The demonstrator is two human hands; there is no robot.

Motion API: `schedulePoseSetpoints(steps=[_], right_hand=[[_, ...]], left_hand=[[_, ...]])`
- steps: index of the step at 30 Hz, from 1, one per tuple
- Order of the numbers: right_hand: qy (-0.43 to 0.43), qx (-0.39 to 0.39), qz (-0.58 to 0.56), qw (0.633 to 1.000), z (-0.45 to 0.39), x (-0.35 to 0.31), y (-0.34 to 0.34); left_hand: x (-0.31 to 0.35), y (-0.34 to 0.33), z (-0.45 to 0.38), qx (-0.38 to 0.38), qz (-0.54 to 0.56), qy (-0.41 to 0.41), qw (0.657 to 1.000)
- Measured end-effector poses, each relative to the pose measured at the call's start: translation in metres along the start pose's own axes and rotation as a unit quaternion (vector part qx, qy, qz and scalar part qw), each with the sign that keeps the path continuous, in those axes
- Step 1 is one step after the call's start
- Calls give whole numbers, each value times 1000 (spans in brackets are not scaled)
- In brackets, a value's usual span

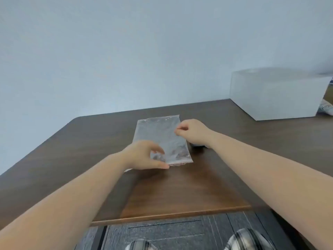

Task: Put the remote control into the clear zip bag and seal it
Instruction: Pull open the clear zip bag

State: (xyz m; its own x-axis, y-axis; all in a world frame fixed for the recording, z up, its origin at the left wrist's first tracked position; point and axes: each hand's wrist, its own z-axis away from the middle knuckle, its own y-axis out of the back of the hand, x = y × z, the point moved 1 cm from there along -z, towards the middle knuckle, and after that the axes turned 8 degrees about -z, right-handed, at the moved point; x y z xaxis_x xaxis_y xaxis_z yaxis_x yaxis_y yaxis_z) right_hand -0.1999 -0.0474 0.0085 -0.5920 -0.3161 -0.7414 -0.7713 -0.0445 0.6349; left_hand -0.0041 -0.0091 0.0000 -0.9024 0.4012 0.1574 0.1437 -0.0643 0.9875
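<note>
Pale blue wall backed a dark wooden table, where the clear zip bag lay flat near the middle. A white box stood well apart at about two o'clock from the bag.

The left hand was at the bag's near edge, at roughly seven o'clock, thumb and fingers curved around that corner; whether they had actually pinched the film could not be told. The right hand sat at the bag's three o'clock edge, fingers curled in and fingertips pinched together at the plastic. Just beside that wrist, a small dark shape showed on the table; it may have been the remote control, but too little was visible to say. The bag looked empty.

The step in hand seemed to be opening the mouth. To do it well, each hand should take one layer only, near the zip strip, and peel them apart gently. Thin film clings, so rubbing the layers first would help.
</note>
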Motion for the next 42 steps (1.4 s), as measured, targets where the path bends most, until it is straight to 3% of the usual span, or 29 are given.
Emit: schedulePoseSetpoints(steps=[2,4,10,15,18,21,24,27,32,38,42], right_hand=[[-4,-13,7,1000,6,-1,1],[-5,-12,-4,1000,9,0,0],[6,-1,-23,1000,-3,0,-14],[7,-11,-27,1000,-23,-1,-26],[19,4,-30,999,-34,0,-28],[34,28,-39,998,-43,0,-32],[62,98,-14,993,-46,2,-38],[87,150,-4,985,-44,5,-45],[8,60,-59,996,-40,11,-57],[-108,8,-266,958,-47,22,-62],[-141,20,-319,937,-49,25,-63]], left_hand=[[5,-7,5,6,-72,-23,997],[6,-17,5,59,-96,-17,993],[-4,-27,-19,122,-70,49,989],[-15,-30,-37,94,4,26,995],[-18,-27,-42,53,-10,5,999],[-23,-18,-52,112,-36,62,991],[-29,-12,-64,198,24,159,967],[-30,-12,-72,243,109,206,942],[-18,-29,-78,247,283,183,909],[-24,-29,-77,208,316,132,916],[-25,-30,-79,205,321,123,916]])
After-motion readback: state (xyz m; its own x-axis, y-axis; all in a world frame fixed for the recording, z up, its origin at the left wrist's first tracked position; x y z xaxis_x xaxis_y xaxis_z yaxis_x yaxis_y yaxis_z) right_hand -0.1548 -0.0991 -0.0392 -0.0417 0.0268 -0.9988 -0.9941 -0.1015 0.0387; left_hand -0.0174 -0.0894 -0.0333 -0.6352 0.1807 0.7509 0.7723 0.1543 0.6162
